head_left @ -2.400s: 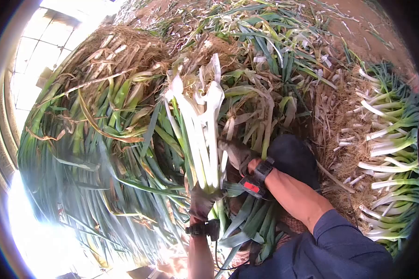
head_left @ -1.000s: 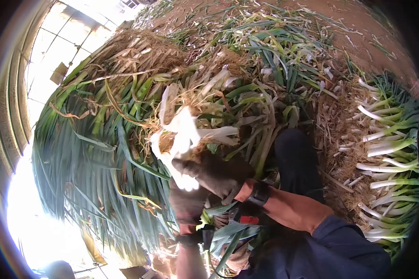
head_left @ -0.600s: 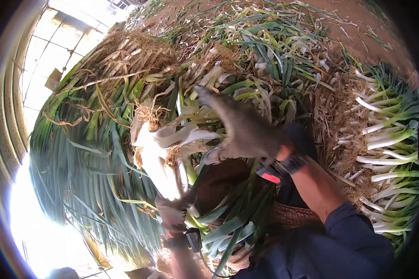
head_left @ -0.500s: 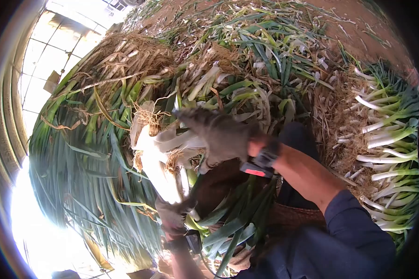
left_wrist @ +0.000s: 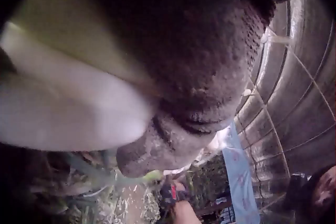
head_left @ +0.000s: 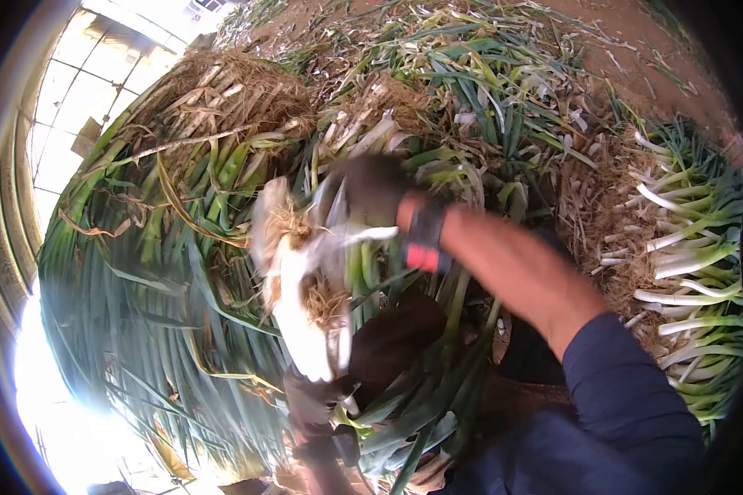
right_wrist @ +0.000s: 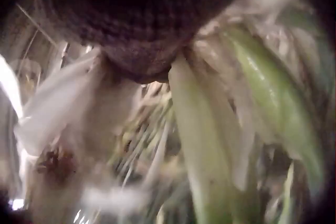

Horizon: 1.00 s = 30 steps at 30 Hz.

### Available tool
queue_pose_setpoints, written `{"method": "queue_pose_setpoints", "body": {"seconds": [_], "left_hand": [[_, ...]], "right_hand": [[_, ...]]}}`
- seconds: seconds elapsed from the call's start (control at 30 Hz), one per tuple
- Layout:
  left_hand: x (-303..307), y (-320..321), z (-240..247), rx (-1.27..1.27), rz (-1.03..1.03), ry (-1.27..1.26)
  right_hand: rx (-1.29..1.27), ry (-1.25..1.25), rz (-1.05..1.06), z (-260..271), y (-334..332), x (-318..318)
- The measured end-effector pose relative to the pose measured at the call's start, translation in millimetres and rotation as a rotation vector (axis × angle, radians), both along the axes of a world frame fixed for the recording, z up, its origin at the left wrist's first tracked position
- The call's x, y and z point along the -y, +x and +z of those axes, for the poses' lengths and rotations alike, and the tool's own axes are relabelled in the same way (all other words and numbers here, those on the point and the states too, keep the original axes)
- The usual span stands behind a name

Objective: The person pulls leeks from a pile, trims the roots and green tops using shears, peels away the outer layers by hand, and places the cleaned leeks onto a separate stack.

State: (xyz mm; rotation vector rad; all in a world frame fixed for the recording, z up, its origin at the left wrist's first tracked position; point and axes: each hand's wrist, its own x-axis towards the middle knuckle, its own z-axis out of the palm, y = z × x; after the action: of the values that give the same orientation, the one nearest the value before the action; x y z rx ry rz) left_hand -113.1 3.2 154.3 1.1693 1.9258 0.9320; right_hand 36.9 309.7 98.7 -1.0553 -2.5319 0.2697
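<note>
My gloved left hand [head_left: 312,398] grips a few large green onions [head_left: 299,334] low on their white shanks, with the shaggy roots upward. The left wrist view has the dark glove [left_wrist: 184,66] close up against the thick white shanks [left_wrist: 79,103]. Above them, my gloved right hand [head_left: 373,190], blurred, pinches pale outer leaf layers [head_left: 332,216] near the root ends. In the right wrist view those whitish leaf layers [right_wrist: 71,98] hang from under the curled glove [right_wrist: 136,35]. Its fingertips are hidden there.
A tall heap of untrimmed green onions [head_left: 140,272] stands at the left, roots at its top. Stripped leaves [head_left: 487,74] litter the ground behind. On the right lies a row of cleaned white-stemmed green onions [head_left: 685,256] beside dry root scraps [head_left: 590,206]. Long green leaves [head_left: 421,412] cover the lap.
The right hand came off the onions spread wide, then swung back left and up to their root ends and took hold of outer layers. The left hand keeps its grip, with the bunch tilted left.
</note>
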Motion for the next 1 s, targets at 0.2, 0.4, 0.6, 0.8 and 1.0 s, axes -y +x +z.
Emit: {"method": "queue_pose_setpoints", "body": {"seconds": [0.2, 0.4, 0.6, 0.8, 1.0], "left_hand": [[36.5, -43.5, -51.6, -0.037, 0.155, 0.109], [14.6, -15.7, -20.9, 0.017, 0.053, 0.035], [10.2, 0.7, -22.8, 0.317, 0.338, 0.04], [-2.6, 18.9, -17.6, 0.57, 0.198, 0.14], [-7.9, 9.1, -32.6, 0.077, 0.069, 0.035]], "right_hand": [[0.311, 0.459, -0.568, 63.5, 236.0, -166.9], [-0.348, -0.444, 0.084, 48.1, 206.8, -14.8], [0.508, -0.89, 0.57, 35.3, 147.9, 111.3], [-0.001, 0.521, -0.348, 154.3, 196.2, -68.5], [-0.445, 0.16, -0.071, 188.4, 156.4, 4.3]]}}
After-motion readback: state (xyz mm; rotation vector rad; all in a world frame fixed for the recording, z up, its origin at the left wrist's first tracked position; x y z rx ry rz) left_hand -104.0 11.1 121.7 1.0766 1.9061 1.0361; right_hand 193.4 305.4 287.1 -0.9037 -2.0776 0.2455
